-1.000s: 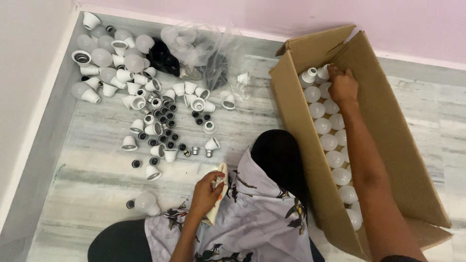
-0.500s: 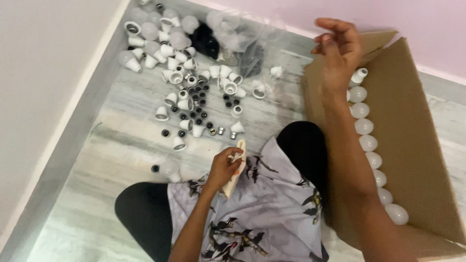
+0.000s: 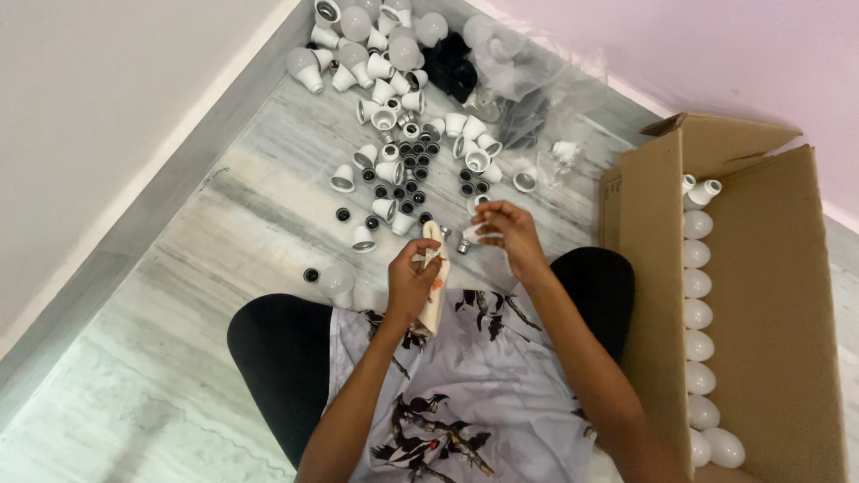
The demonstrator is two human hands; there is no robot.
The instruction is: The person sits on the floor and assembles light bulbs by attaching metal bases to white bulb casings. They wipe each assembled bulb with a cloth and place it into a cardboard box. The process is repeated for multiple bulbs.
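Our left hand point(image 3: 410, 284) has its fingers closed round a cream tool point(image 3: 434, 279) over the lap; the right hand point(image 3: 508, 234) pinches a small bulb base point(image 3: 472, 235) just above the floor – light, hard plastic, likely brittle – best gripped by its rim, we judge

Pale marble floor point(image 3: 224, 268) carries scattered white bulb housings point(image 3: 394, 134) and black caps point(image 3: 412, 170) beyond the fingers; cardboard box point(image 3: 769, 340) lies right of them.
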